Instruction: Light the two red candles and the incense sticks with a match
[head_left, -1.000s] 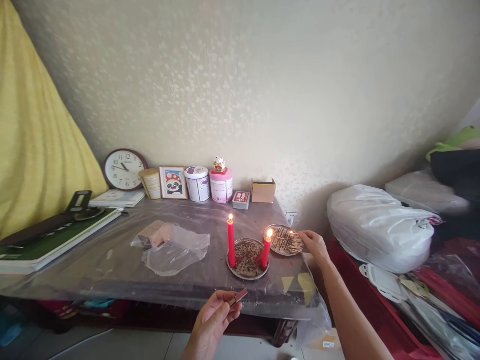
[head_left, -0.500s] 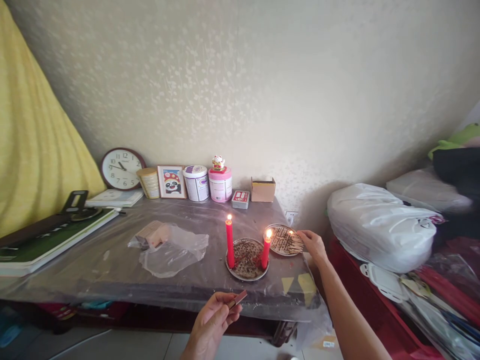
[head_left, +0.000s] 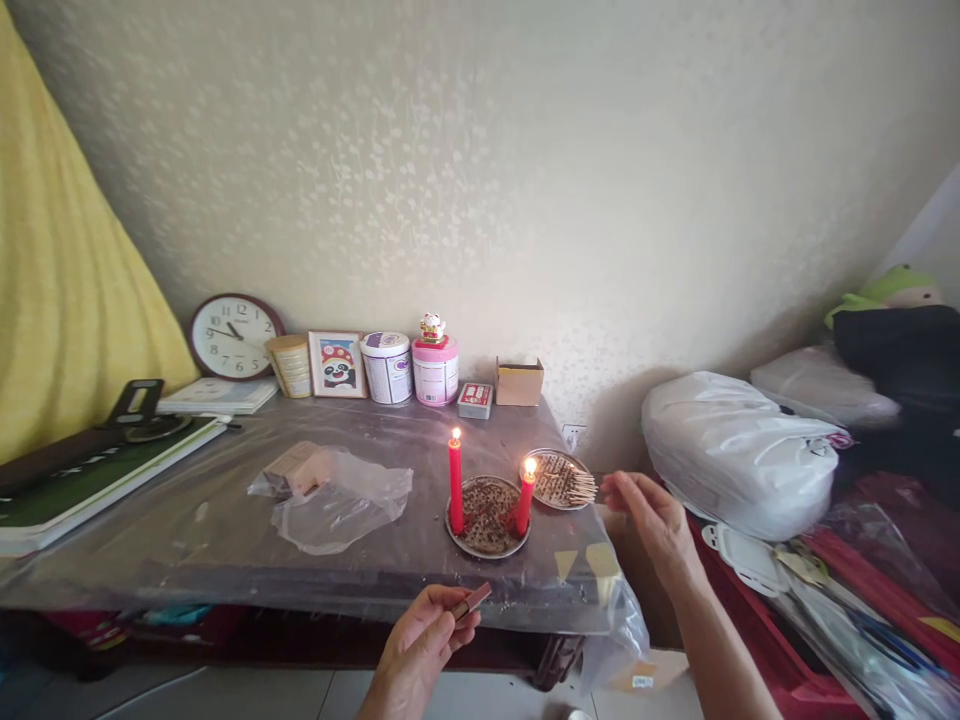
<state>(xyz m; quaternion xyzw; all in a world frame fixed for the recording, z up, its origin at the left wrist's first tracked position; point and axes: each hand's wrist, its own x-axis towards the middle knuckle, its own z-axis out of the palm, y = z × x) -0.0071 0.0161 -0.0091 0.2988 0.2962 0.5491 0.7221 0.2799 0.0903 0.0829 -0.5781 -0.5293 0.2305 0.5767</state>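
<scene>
My left hand (head_left: 426,640) grips a small matchbox (head_left: 472,600) just in front of the table's front edge. My right hand (head_left: 649,515) is raised beside the table's right corner, thumb and fingers drawn together; whether something thin is between them I cannot make out. Nearest to it is a round metal dish (head_left: 540,497) with several matchsticks (head_left: 582,488) heaped at its right side. In front of that, another round dish (head_left: 487,550) bears two lit red candles, a taller one (head_left: 456,490) at left and a shorter one (head_left: 525,505) at right, both upright.
A crumpled plastic bag (head_left: 337,505) with a cardboard-coloured block (head_left: 300,467) lies on the plastic-covered table (head_left: 225,560). Along the wall stand a clock (head_left: 236,337), a framed panda picture (head_left: 337,365), tubs and an open carton (head_left: 518,383). White bags (head_left: 742,455) crowd the right.
My right hand has drawn back from the matchstick dish, toward the right and nearer to me. A small flame at that dish is gone. My left hand still holds the matchbox.
</scene>
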